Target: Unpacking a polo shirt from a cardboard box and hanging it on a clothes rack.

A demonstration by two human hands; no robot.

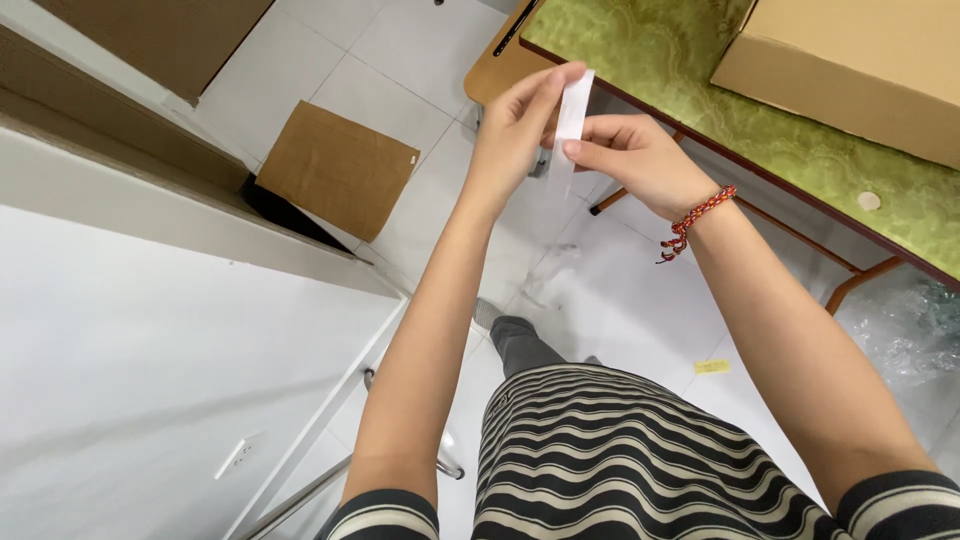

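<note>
A narrow white paper strip (571, 118) is held upright in front of me, above the tiled floor. My left hand (512, 125) pinches its upper end between thumb and fingers. My right hand (625, 155) grips the strip lower down with thumb and forefinger; a red braided bracelet (698, 217) sits on that wrist. Both forearms reach forward from striped sleeves.
A green-topped table (700, 90) with a large cardboard box (850, 65) stands at right. A white table (150, 360) fills the left. A flat cardboard piece (335, 165) lies on the floor, clear plastic wrap (915, 325) at far right, a yellow scrap (712, 367) nearby.
</note>
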